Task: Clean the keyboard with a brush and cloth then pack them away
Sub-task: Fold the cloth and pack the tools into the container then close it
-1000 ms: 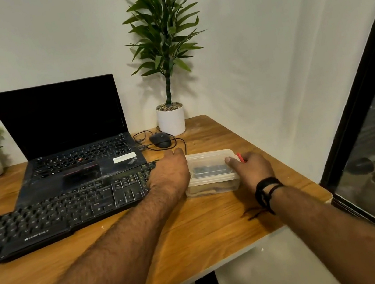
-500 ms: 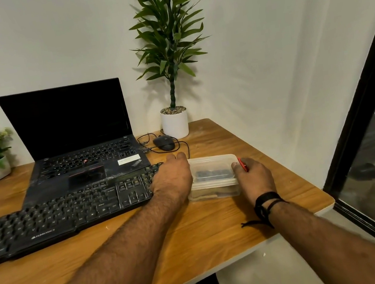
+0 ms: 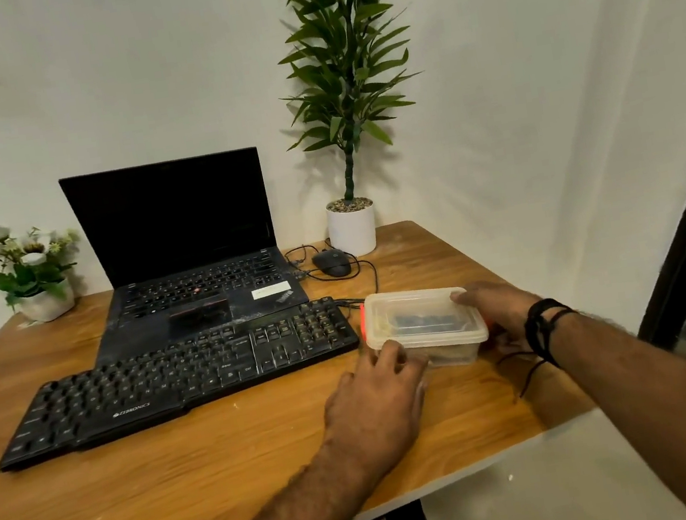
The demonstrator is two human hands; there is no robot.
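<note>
Hands [image 3: 374,398] [image 3: 498,316] both grip the lidded plastic box [image 3: 425,325] beside the keyboard [image 3: 181,382]; probably packing-away stage, next press the lid tight.

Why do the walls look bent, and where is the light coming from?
Head view: the wide-angle lens bows the wall corner and table edges. Light falls from the front left, since the tall plant throws a soft shadow rightward on the wall. The left hand looks slightly smeared; the container lid is hazy, blurring its contents.
</note>
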